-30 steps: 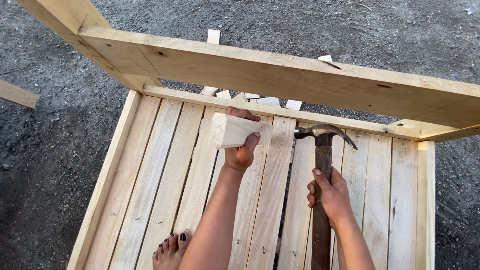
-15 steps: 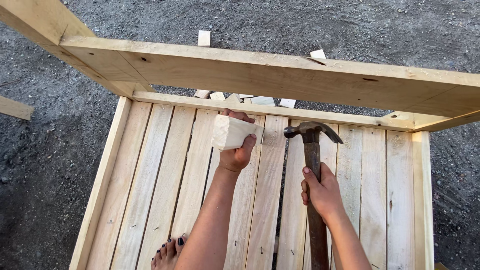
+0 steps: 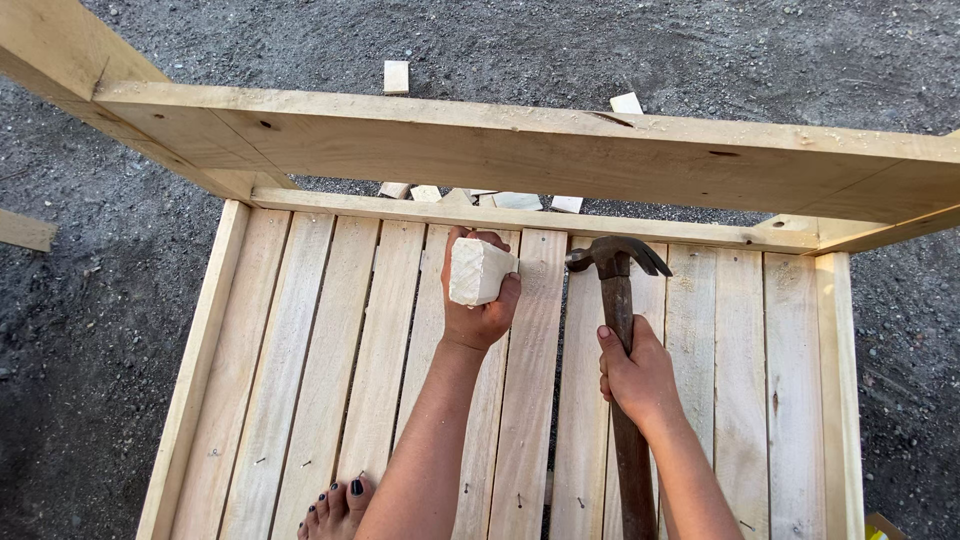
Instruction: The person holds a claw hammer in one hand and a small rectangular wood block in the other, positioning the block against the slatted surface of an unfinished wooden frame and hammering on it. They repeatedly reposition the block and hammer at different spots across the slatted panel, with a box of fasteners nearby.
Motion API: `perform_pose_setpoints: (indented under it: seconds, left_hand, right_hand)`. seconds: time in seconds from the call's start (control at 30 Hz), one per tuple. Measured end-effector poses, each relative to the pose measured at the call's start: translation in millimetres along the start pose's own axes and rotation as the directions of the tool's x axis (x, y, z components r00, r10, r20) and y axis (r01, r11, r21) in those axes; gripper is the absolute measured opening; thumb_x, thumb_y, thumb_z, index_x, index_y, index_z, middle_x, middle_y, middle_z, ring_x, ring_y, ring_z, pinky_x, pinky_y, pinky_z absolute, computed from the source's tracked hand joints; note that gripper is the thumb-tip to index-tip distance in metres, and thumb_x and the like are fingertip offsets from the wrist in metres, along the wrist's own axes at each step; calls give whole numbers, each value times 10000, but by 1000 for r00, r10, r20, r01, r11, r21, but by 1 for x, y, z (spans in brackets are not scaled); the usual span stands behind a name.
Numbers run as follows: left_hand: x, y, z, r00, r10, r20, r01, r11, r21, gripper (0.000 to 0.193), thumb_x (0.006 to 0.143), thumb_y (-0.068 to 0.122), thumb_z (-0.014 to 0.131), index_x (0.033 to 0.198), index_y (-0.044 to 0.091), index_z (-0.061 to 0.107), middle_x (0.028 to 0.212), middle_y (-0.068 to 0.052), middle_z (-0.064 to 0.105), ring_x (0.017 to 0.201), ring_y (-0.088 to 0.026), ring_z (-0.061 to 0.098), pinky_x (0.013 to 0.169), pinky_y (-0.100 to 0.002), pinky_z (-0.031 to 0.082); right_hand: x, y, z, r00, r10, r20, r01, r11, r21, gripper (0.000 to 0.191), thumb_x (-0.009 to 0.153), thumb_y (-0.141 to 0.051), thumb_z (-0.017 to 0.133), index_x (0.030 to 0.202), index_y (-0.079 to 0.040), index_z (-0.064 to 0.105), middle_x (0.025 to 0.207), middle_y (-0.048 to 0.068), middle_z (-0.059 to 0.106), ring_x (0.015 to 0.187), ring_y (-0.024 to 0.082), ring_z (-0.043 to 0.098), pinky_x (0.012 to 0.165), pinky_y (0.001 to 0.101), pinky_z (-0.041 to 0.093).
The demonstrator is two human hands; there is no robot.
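a small pale wooden block (image 3: 480, 270) is held in the left hand (image 3: 480, 305), just left of the frame's centre; the fingers are wrapped around it from below and behind, with the thumb on its right edge. the block is held above the slatted wooden panel (image 3: 330, 350), near the panel's far crosspiece (image 3: 500, 212).

a claw hammer (image 3: 618, 330) is gripped by the right hand (image 3: 638, 378) at mid-handle, right of centre. the fist is closed fully around the dark handle. the hammer head (image 3: 615, 255) is pointed toward the upper part of the frame, level with the block and apart from it.

a thick wooden beam (image 3: 520, 150) is seen crossing the upper frame from left to right, above both hands. several small wood offcuts (image 3: 397, 77) are scattered on the dark gravel ground (image 3: 90, 330) beyond the beam. a bare foot (image 3: 335, 505) with dark-painted toenails is rested on the slats at the lower edge, left of the left forearm.
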State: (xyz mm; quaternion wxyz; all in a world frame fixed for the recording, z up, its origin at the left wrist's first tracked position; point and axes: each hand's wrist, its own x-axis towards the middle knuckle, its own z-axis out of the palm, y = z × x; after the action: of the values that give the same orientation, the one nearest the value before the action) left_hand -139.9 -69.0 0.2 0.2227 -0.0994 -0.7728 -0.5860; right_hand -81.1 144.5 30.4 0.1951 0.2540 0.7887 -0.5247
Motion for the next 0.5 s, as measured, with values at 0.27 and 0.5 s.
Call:
perform_pose_setpoints:
  seconds: [0.27, 0.5]
  left_hand:
    - [5, 7, 0, 999, -34, -34, 30, 992, -124, 366, 812, 53, 650, 1155, 27, 522, 1021, -70, 641, 943, -242, 660, 925, -357, 552]
    - [5, 6, -6, 985, 175, -10, -170, 968, 186, 244, 767, 6, 661, 1001, 72, 638, 1051, -84, 655, 1039, -287, 637, 1054, -419, 495]
  right_hand:
    - [-6, -12, -11, 932, -353, -79, 298, 873, -385, 291, 998, -331, 614, 1062, -53, 558, 687, 212, 695, 627, 388, 705, 588, 473, 524]
    - [-9, -32, 2, 866, -495, -62, 418, 788, -452, 311, 997, -321, 588, 1095, -36, 509, 726, 256, 691, 720, 471, 699, 628, 546, 525]
